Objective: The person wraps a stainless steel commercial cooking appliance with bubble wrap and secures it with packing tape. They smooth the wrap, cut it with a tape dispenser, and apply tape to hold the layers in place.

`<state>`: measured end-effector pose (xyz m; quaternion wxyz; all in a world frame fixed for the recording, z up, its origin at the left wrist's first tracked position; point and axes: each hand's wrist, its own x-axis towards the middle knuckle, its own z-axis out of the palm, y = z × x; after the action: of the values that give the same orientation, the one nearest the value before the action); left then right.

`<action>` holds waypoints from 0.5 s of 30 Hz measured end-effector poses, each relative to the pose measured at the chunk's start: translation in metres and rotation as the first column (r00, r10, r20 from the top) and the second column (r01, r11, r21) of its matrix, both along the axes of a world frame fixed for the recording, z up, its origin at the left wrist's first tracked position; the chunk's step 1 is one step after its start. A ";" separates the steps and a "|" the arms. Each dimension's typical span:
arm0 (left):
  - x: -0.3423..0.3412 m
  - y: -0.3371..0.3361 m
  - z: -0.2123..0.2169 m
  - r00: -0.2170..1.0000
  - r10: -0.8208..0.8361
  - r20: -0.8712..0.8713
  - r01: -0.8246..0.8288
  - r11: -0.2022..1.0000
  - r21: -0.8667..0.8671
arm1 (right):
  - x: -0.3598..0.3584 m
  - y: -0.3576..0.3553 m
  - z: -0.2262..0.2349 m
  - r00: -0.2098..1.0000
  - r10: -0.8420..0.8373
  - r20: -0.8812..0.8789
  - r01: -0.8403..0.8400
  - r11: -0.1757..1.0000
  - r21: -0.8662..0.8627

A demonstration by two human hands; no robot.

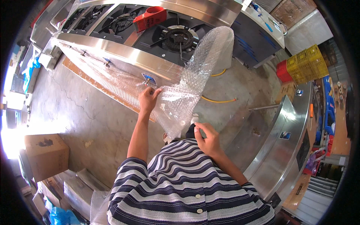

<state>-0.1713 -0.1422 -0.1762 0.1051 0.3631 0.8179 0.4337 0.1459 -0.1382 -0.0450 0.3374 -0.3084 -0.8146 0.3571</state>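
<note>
My left hand (pixel 149 98) is closed, pinching the upper edge of a sheet of clear bubble wrap (pixel 180 99). The sheet stretches left along the front of a stainless steel gas range (pixel 123 56), and its loose end rises over the range's right corner. My right hand (pixel 208 138) is in front of my striped shirt, apart from the sheet, with its fingers curled together. Whatever it holds, if anything, is too small to make out. A red holder with a round opening (pixel 150 18) rests on the cooktop beside a black burner (pixel 179 38).
A yellow hose (pixel 221 100) lies on the concrete floor right of the range. Along the right runs a stainless steel counter (pixel 277 137). Yellow crates (pixel 306 64) stand at the far right, a cardboard box (pixel 47 155) at the left. Behind the wrap, a cardboard strip (pixel 101 89) edges the range's base.
</note>
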 end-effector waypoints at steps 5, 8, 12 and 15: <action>0.040 -0.008 -0.040 0.991 0.066 0.113 -0.063 0.998 -0.031 | -0.002 0.006 -0.024 0.996 -0.084 0.012 0.085 0.995 -0.044; 0.049 -0.009 -0.035 0.981 0.132 0.139 -0.127 0.991 -0.048 | 0.008 0.011 -0.064 0.973 -0.184 0.143 0.199 0.975 -0.101; 0.039 -0.007 -0.030 0.984 0.133 0.121 -0.123 0.989 -0.087 | 0.002 0.013 -0.068 0.930 -0.279 0.240 0.319 0.937 -0.146; 0.039 -0.015 -0.036 0.983 0.148 0.112 -0.144 0.989 -0.043 | -0.018 0.038 -0.021 0.998 -0.044 0.040 0.027 0.934 0.356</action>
<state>-0.1327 -0.1571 -0.2119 0.1261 0.2750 0.8423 0.4461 0.1283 -0.1002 -0.0655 0.3746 -0.2653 -0.8678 0.1905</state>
